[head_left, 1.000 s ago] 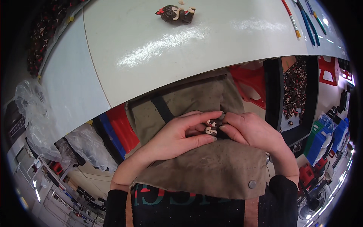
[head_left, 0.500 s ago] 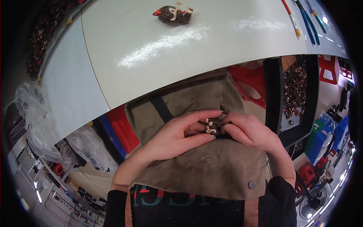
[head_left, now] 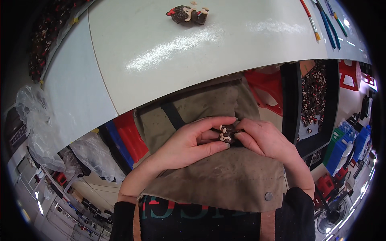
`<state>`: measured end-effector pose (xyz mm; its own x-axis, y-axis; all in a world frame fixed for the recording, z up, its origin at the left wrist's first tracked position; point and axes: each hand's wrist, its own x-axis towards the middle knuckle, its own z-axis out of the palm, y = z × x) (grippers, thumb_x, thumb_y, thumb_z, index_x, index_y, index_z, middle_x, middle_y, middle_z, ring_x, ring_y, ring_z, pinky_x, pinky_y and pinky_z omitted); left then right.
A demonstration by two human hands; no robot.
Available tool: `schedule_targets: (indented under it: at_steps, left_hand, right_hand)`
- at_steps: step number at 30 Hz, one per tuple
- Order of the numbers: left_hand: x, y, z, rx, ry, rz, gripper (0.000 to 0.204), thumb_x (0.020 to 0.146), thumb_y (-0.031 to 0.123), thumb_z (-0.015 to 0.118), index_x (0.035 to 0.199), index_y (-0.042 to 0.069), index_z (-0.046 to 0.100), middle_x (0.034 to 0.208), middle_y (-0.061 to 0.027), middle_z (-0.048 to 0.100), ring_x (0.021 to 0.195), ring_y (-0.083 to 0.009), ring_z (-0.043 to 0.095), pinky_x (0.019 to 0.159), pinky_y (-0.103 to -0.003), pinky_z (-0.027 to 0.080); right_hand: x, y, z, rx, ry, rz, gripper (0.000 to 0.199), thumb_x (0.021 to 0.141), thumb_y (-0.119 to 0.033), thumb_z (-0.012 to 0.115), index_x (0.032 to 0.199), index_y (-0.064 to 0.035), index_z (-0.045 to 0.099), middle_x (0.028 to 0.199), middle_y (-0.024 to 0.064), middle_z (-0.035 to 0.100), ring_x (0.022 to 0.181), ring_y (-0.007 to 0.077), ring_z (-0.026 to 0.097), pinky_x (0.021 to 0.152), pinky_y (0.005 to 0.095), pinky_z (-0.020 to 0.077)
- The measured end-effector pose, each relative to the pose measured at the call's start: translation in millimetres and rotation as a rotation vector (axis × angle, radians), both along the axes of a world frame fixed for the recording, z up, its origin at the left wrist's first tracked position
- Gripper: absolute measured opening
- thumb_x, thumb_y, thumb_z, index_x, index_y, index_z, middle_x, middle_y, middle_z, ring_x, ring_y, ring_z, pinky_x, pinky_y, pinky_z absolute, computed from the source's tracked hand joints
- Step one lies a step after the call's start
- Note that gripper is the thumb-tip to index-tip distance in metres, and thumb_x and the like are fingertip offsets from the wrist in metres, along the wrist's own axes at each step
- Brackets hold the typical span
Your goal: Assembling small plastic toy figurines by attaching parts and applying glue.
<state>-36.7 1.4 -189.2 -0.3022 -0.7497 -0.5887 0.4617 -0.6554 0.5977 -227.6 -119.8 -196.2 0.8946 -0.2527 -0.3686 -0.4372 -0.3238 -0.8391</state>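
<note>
Brown, the small figure [head_left: 225,137] is held over the apron [head_left: 225,176]. The left hand [head_left: 191,140] curls, half closed, around its left side; the right hand [head_left: 263,137] pinches its right side. Best hold steady, pinch softly.

Clear plastic [head_left: 43,146] hangs beside the white table [head_left: 241,50].

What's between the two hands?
A small brown and cream figure, held by the left hand and the right hand; the head view shows it.
</note>
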Motion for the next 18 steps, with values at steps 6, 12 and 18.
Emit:
schedule_targets:
  at_steps: [6,12,18]
  left_hand:
    - [-0.2,0.1,-0.2,-0.005,0.000,-0.002,0.050,0.087,-0.005,0.054,0.134,0.002,0.038,0.115,-0.0084,0.057,0.108,-0.0130,0.055,0.091,-0.024,0.043]
    - [-2.4,3.0,-2.0,-0.027,-0.008,0.007,0.051,0.087,-0.005,0.053,0.135,0.002,0.038,0.115,-0.0085,0.057,0.108,-0.0133,0.054,0.090,-0.024,0.044]
    - [-5.2,-1.8,-4.2,-0.019,-0.010,0.013,0.051,0.087,-0.005,0.053,0.135,0.002,0.037,0.116,-0.0087,0.056,0.109,-0.0134,0.054,0.090,-0.024,0.044]
  right_hand:
    - [0.2,2.2,0.3,-0.048,0.017,0.004,0.016,0.087,-0.018,0.054,0.091,-0.0031,0.052,0.077,0.0158,0.059,0.070,0.0363,0.057,0.060,0.0407,0.0461]
    - [0.3,6.3,0.6,-0.046,0.032,0.009,0.017,0.087,-0.018,0.054,0.088,-0.0024,0.050,0.072,0.0173,0.058,0.067,0.0389,0.056,0.057,0.0427,0.0448]
    - [0.8,-3.4,-2.0,0.205,0.090,0.008,0.022,0.092,-0.023,0.047,0.088,-0.0011,0.050,0.069,0.0159,0.056,0.065,0.0375,0.055,0.057,0.0409,0.0439]
